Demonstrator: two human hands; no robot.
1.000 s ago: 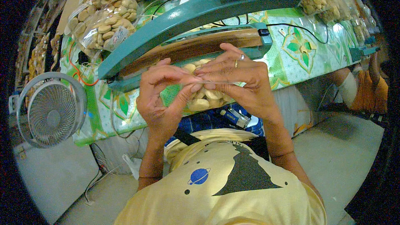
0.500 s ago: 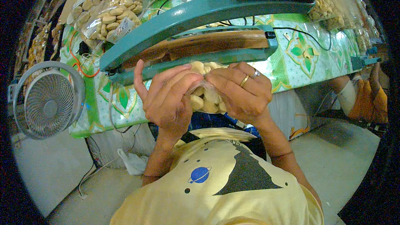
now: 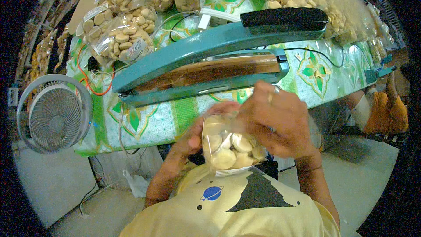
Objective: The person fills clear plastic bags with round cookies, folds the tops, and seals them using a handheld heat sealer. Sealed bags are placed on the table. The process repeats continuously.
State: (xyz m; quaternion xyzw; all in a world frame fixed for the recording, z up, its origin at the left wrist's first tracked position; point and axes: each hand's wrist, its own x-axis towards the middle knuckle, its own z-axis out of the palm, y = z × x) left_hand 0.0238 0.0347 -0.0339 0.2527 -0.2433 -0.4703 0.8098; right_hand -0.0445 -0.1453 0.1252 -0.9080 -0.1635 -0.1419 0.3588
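Note:
A clear plastic bag of round, pale cookies [image 3: 228, 151] is held up close to my chest, in front of the table's near edge. My left hand [image 3: 195, 134] is closed round its left and far side, with the fingers partly hidden behind the bag. My right hand [image 3: 280, 120], wearing rings, is blurred; its fingers are curled in at the bag's upper right part. Just beyond my hands stands a teal hand sealer [image 3: 175, 50] with a black handle, its long arm raised over the brown strip of its base.
Filled cookie bags [image 3: 125, 35] crowd the back left, and a large heap of bagged cookies [image 3: 302, 0] lies at the back right. A grey fan [image 3: 55, 114] stands at the left. Cables and a white power strip [image 3: 215, 16] lie behind the sealer. Another person [image 3: 386, 112] is at far right.
The bag has come down and nearer to my chest, its cookie-filled side now more in view. My left hand has shifted down beside it; my right hand has moved to its upper right.

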